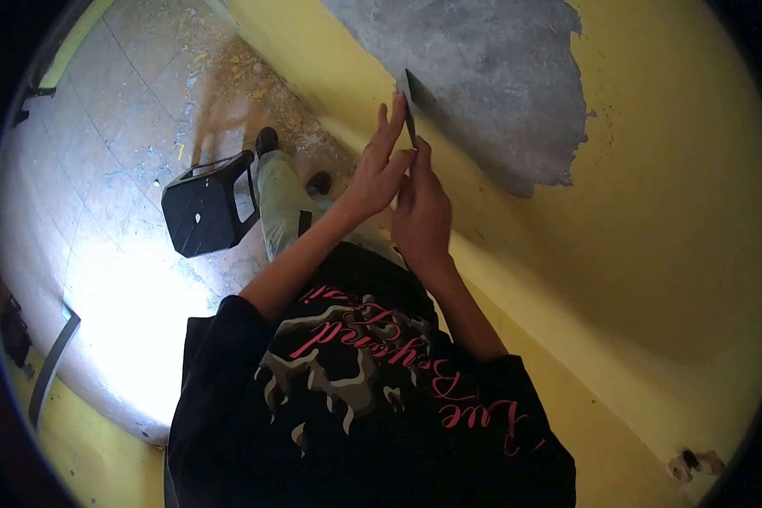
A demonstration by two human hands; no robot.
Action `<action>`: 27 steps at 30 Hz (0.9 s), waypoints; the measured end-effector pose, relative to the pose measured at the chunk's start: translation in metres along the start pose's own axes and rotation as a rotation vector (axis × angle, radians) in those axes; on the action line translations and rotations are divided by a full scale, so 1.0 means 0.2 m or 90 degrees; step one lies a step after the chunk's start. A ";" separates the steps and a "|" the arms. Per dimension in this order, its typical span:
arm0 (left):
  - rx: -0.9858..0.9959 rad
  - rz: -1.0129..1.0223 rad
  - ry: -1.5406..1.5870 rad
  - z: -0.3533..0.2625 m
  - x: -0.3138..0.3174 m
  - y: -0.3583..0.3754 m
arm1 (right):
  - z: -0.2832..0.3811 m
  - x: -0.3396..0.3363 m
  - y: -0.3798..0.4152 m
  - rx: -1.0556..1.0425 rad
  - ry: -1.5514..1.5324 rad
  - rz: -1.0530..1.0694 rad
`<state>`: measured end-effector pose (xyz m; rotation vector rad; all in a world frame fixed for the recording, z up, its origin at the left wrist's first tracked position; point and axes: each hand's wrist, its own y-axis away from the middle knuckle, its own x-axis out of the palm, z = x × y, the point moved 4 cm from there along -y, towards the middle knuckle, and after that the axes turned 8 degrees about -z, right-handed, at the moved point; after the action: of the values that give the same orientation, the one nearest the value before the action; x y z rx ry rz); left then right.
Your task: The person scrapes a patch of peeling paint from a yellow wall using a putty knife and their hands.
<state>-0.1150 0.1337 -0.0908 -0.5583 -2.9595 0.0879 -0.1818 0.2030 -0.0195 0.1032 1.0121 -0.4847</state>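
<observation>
My right hand (423,207) is closed round the handle end of a scraper (411,114), and its thin dark blade points up along the wall. The blade is seen nearly edge-on, its tip against the lower left edge of a bare grey patch (499,85). Beside it, my left hand (383,169) has its fingers stretched out, the fingertips resting at the blade's side. The handle is mostly hidden inside my right hand. Yellow paint (652,169) surrounds the grey patch, with a ragged border on the right.
A black step stool (203,212) stands on the tiled floor (118,144) to my left, close to my legs. Yellow flakes (258,93) and dust lie along the wall's foot. Strong light falls at lower left. Several wall fittings (694,464) show at lower right.
</observation>
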 end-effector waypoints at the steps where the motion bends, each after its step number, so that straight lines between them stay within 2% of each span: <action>1: -0.001 0.001 -0.004 -0.01 0.00 0.00 | 0.00 -0.01 0.02 0.000 -0.040 0.014; 4: -0.019 0.022 0.041 -0.01 0.02 -0.01 | 0.01 0.00 -0.01 0.086 -0.053 0.028; 6: -0.070 -0.015 0.065 0.03 0.00 -0.05 | 0.01 0.06 -0.03 0.074 -0.047 0.036; 8: -0.064 0.005 0.046 0.01 -0.02 -0.05 | 0.02 0.08 -0.04 0.063 -0.047 0.044; 10: -0.071 0.021 0.027 -0.02 -0.01 -0.01 | 0.03 -0.03 -0.02 0.035 -0.113 -0.014; 12: -0.028 0.026 0.032 -0.06 0.04 0.01 | -0.02 -0.08 0.00 0.004 -0.089 -0.017; 14: -0.037 0.030 0.014 -0.09 0.05 0.03 | 0.00 -0.12 0.00 -0.034 -0.079 -0.018; 16: -0.041 0.055 0.075 -0.11 0.07 0.04 | -0.04 -0.11 0.03 0.433 -0.386 0.158; 20: -0.080 0.058 0.063 -0.14 0.07 0.03 | -0.03 -0.10 0.02 0.525 -0.533 0.168; 24: -0.107 0.058 0.039 -0.14 0.06 0.01 | 0.02 -0.07 -0.01 0.517 -0.523 0.103; 27: -0.080 0.001 0.062 -0.11 0.06 -0.02 | 0.01 -0.03 -0.04 0.524 -0.497 0.023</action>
<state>-0.1251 0.1348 -0.0676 -0.5624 -2.8847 -0.1236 -0.1872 0.1967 -0.0127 0.6133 0.0041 -0.8028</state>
